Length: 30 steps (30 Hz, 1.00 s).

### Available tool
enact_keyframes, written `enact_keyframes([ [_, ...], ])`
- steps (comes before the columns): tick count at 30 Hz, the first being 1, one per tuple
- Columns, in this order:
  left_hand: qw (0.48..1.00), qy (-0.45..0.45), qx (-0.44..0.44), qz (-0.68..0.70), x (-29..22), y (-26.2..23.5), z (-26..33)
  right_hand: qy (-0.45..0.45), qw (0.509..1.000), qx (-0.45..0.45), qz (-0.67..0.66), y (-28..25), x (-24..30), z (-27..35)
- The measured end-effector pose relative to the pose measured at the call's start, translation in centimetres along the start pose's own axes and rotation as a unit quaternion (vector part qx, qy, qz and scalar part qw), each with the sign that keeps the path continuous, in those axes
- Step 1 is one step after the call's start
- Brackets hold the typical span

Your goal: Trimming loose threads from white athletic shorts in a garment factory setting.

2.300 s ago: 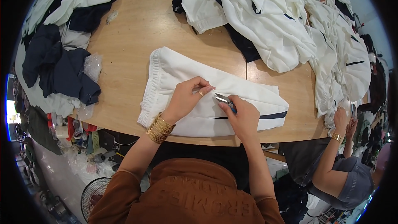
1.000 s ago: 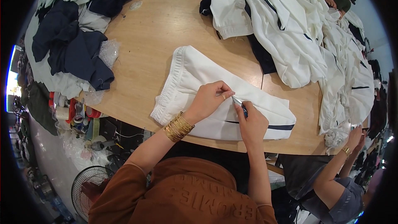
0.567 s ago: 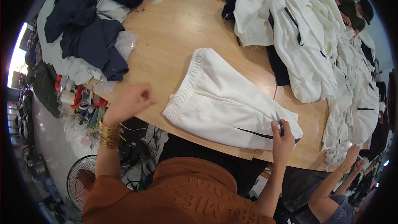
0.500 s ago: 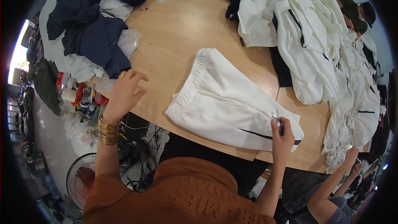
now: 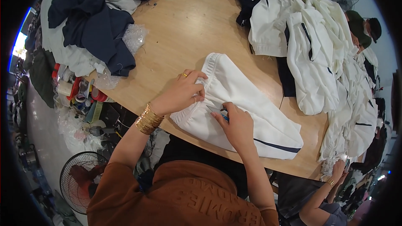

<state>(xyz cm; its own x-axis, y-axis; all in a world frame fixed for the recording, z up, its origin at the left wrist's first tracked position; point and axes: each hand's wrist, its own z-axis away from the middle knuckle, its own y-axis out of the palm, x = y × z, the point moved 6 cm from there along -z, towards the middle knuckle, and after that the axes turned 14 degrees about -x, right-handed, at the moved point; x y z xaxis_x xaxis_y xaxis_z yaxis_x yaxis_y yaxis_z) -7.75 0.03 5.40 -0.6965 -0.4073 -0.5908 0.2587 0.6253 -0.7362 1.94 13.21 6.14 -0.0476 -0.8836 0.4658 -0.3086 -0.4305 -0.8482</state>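
A pair of white shorts (image 5: 251, 104) with a gathered elastic waistband and a navy side stripe lies on the wooden table before me. My left hand (image 5: 181, 93), with gold bangles at the wrist, pinches the shorts just by the waistband. Close beside it on the right, my right hand (image 5: 237, 127) holds small thread snips (image 5: 225, 117) with a bit of blue showing. The blade tips point toward my left fingers, over the cloth. Whether a loose thread lies between those fingers is too small to tell.
White garments with navy trim (image 5: 312, 54) are heaped at the right. Navy clothes (image 5: 94, 29) and bubble wrap (image 5: 135, 37) lie at the far left, above a clutter of tape rolls (image 5: 99, 95). A fan (image 5: 81, 180) stands lower left. Another person's hands (image 5: 337, 170) work at the lower right.
My left hand has come right from the table edge onto the waistband and closed on the cloth. The right hand has carried the snips left from the leg end to beside it.
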Motion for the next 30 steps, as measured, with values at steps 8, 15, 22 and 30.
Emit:
enact_keyframes([
  [8, 0.991, -0.052, 0.002, 0.122, 0.5, -0.1, 0.1, -0.008, 1.000, -0.018, 0.012, -0.4, 0.3, -1.3],
  [15, 0.975, -0.100, -0.001, 0.198, 0.8, 0.3, 0.0, 0.007, 0.998, 0.049, 0.028, 0.1, 0.8, -2.3],
  [22, 0.970, -0.099, -0.018, 0.222, 0.7, 0.5, 0.0, 0.009, 0.997, 0.077, 0.027, 0.4, 0.5, -2.6],
  [30, 0.959, -0.137, -0.017, 0.247, 0.7, 0.4, 0.2, -0.029, 0.997, 0.068, 0.029, 0.6, 0.9, -2.9],
])
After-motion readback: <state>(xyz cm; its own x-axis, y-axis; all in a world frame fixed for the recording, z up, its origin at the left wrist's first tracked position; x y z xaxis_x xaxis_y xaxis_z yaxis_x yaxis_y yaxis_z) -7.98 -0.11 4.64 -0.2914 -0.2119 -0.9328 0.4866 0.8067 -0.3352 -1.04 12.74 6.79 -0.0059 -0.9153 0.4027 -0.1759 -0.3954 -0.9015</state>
